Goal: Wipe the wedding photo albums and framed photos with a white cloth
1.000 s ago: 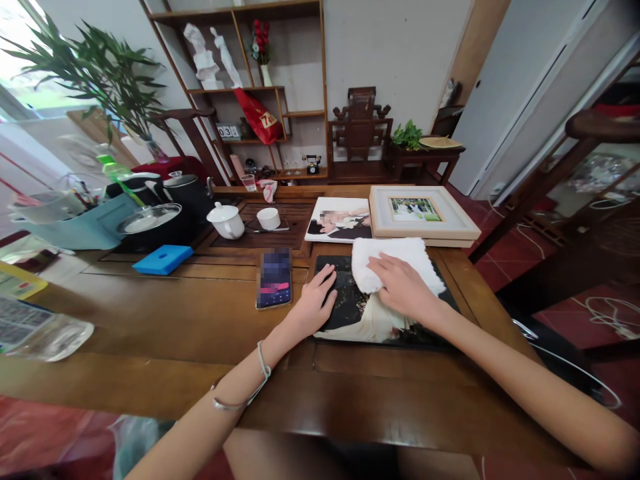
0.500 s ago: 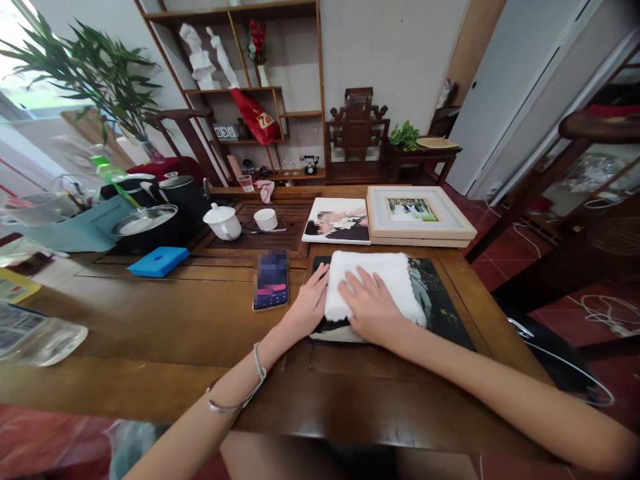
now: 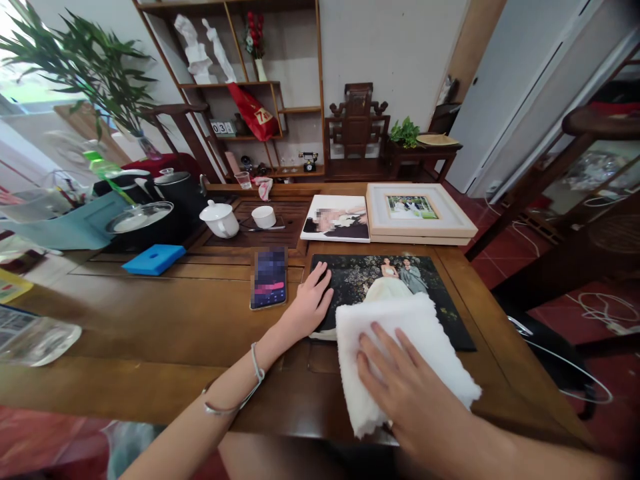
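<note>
A dark photo print [image 3: 345, 280], showing two people outdoors with one in a white dress, lies on the table in front of me. My left hand [image 3: 309, 303] rests at its left edge, fingers stretched out flat and holding nothing. Under my right hand [image 3: 400, 373] is a folded white towel [image 3: 410, 317], which covers the print's lower middle and reaches to the table's front edge. The fingers of this hand are slightly spread and pressed flat on the cloth; its thumb is hidden.
A phone [image 3: 269, 277] lies left of the print. Behind it are a white canvas picture [image 3: 335, 220] and a framed photo [image 3: 420, 212]. A blue block [image 3: 154, 260], a lidded white cup [image 3: 220, 220], a small bowl [image 3: 264, 217] and a clear plastic pack [image 3: 43, 337] are farther left.
My right hand has drawn the towel back toward me, off the upper part of the print, uncovering the pictured couple. My left hand has stayed at the print's left edge.
</note>
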The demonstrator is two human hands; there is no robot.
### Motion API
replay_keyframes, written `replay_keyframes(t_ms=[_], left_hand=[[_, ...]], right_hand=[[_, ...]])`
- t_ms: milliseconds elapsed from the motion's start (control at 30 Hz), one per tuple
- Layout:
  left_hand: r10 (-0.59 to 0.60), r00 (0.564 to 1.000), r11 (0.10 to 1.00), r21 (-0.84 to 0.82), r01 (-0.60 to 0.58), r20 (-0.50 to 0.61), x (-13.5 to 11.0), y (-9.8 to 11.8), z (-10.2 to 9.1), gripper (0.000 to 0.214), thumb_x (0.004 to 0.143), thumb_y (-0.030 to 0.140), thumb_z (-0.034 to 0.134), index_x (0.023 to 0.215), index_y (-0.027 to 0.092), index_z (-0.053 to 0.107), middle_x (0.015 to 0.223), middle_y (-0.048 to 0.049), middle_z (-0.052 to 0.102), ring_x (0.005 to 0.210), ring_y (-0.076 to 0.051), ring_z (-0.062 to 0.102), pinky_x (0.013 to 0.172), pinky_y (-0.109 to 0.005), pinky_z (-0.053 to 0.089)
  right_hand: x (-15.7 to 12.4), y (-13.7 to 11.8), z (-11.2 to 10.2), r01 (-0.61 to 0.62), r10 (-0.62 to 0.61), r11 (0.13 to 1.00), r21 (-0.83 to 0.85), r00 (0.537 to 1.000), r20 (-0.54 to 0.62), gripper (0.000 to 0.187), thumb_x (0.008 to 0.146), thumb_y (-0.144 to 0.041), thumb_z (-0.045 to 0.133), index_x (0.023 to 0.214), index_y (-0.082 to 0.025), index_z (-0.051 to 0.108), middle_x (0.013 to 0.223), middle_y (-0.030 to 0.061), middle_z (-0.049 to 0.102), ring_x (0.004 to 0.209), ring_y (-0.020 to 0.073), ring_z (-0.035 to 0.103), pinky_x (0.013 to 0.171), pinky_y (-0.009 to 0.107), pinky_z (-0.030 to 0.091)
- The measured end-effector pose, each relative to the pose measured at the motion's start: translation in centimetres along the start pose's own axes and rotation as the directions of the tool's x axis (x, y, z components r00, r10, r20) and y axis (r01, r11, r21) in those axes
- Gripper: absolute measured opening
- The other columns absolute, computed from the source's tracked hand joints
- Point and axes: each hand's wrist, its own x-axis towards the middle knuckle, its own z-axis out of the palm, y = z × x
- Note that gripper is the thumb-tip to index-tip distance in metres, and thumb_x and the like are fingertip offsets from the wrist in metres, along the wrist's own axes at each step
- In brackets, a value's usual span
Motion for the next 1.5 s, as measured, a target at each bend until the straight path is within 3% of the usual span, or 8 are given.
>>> replay_keyframes(t_ms=[300,400,500,800,967,1200,1300,1500], left_hand=[[0.007,0.999,0.999,0.054,-0.008,0.035,-0.1,0.1,-0.3,0.045,0.097,0.029,0.039,0.138,0.010,0.046,0.156,-0.0193,0.030,0.147,-0.031,0.024,0.115,-0.054,0.029],[0.013,1.000,0.998,0.053,-0.015,0.028,-0.1,0.0,-0.2,0.045,0.098,0.030,0.039,0.138,0.011,0.046,0.156,-0.0187,0.031,0.147,-0.030,0.024,0.115,-0.054,0.029],[0.011,1.000,0.999,0.045,-0.011,0.013,-0.1,-0.1,-0.1,0.045,0.098,0.030,0.039,0.138,0.012,0.046,0.156,-0.0185,0.031,0.147,-0.030,0.024,0.115,-0.055,0.029],[-0.011,1.000,0.999,0.044,0.010,0.023,-0.1,0.1,-0.1,0.046,0.098,0.030,0.038,0.139,0.011,0.046,0.156,-0.0183,0.032,0.147,-0.029,0.024,0.116,-0.052,0.028],[-0.003,0.999,0.998,0.060,0.000,0.039,-0.1,0.1,-0.3,0.045,0.098,0.029,0.037,0.139,0.012,0.045,0.156,-0.0183,0.031,0.147,-0.029,0.024,0.116,-0.053,0.028],[0.000,0.998,0.997,0.073,-0.004,0.056,-0.2,0.1,-0.3,0.045,0.099,0.030,0.036,0.140,0.014,0.043,0.157,-0.0173,0.029,0.148,-0.029,0.021,0.116,-0.054,0.027],[-0.010,0.999,0.998,0.070,0.006,0.054,-0.2,0.2,-0.3,0.045,0.099,0.030,0.036,0.140,0.015,0.043,0.157,-0.0171,0.029,0.148,-0.028,0.021,0.116,-0.054,0.028],[-0.028,0.997,0.998,0.060,0.024,0.071,-0.2,0.4,-0.4,0.047,0.098,0.030,0.036,0.141,0.012,0.042,0.157,-0.0184,0.028,0.148,-0.029,0.020,0.116,-0.054,0.027]], right_hand=[[8.9,11.4,-0.8,-0.187,0.190,0.982,0.032,0.973,-0.129,0.064,0.071,-0.007,0.048,0.135,-0.007,0.051,0.149,0.0180,0.043,0.140,0.0342,0.031,0.114,0.053,0.025],[10.2,12.9,-0.8,-0.174,0.181,0.983,0.053,0.968,-0.173,0.061,0.073,-0.006,0.046,0.133,-0.006,0.052,0.146,0.0193,0.046,0.139,0.0336,0.034,0.113,0.053,0.027],[8.7,11.6,-0.6,-0.173,0.177,0.984,0.039,0.972,-0.154,0.060,0.072,-0.005,0.045,0.132,-0.006,0.052,0.146,0.0197,0.045,0.140,0.0357,0.031,0.113,0.056,0.026],[-1.5,1.5,1.0,-0.020,0.018,1.000,-0.011,0.992,-0.123,0.067,0.065,-0.016,0.058,0.132,-0.009,0.054,0.145,0.0224,0.046,0.138,0.0463,0.029,0.107,0.066,0.030],[0.4,5.1,1.0,-0.026,0.027,1.000,0.016,0.993,-0.115,0.071,0.066,-0.010,0.053,0.137,-0.012,0.050,0.152,0.0159,0.040,0.143,0.0372,0.023,0.113,0.060,0.025],[6.9,13.0,0.3,-0.259,0.254,0.966,-0.004,0.950,-0.179,0.061,0.074,-0.007,0.045,0.134,-0.004,0.049,0.147,0.0206,0.043,0.141,0.0367,0.028,0.115,0.056,0.023],[6.1,11.9,0.1,-0.257,0.252,0.966,-0.012,0.954,-0.161,0.060,0.072,-0.006,0.045,0.132,-0.005,0.051,0.146,0.0209,0.043,0.141,0.0379,0.026,0.114,0.057,0.023],[-1.5,3.5,1.6,-0.064,0.057,0.997,-0.033,0.983,-0.174,0.065,0.068,-0.020,0.059,0.133,-0.011,0.052,0.145,0.0180,0.046,0.141,0.0415,0.023,0.115,0.060,0.015]])
